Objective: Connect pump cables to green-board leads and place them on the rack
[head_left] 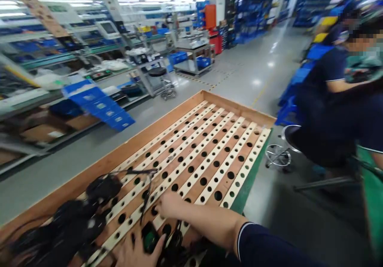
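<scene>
A wooden board (pixel 209 155) with cream strips and rows of round holes lies in front of me, edged by a low wooden rim. My right hand (pixel 170 205) is over its near part, fingers curled beside a thin black cable (pixel 146 195); what the fingers hold is too small and blurred to make out. My left hand (pixel 139 249) is at the bottom edge, fingers spread, next to a small dark green object (pixel 150 238). Black bundled cables and parts (pixel 72 223) are piled at the left of the board. More black cable lies below my right forearm.
On the right, a person in a dark shirt (pixel 329 67) sits by blue bins, with a wheeled stool base (pixel 278 155) nearby. Shelving with blue bins (pixel 98 105) runs along the left. A cart (pixel 191 53) stands beyond the board.
</scene>
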Demonstrator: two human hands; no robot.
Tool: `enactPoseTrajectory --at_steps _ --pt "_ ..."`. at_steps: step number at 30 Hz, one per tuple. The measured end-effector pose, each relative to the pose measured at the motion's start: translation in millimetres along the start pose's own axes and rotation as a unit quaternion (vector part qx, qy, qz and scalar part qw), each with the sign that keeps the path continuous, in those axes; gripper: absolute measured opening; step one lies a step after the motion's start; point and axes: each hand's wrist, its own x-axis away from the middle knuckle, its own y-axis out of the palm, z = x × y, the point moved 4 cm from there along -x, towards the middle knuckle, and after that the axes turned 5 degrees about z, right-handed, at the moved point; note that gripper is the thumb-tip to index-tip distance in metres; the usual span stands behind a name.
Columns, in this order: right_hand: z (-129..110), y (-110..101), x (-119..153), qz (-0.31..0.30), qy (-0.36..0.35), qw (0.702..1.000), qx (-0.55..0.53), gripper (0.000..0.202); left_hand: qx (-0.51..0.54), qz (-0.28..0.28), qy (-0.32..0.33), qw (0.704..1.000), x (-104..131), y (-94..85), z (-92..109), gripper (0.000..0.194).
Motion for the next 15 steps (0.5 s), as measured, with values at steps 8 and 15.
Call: enactPoseTrajectory --at_steps 8,15 --pt "-50.2 10.4 -49.2 0.034 0.011 0.999 -0.032 0.036 0.181 -0.058 -0.119 0.975 17.4 -22.7 -8.0 0.095" --pt "-67.0 17.5 -57.9 0.12 -0.032 0.992 0.009 0.034 0.231 0.011 -0.098 0.968 25.2 -24.5 -7.4 0.091"
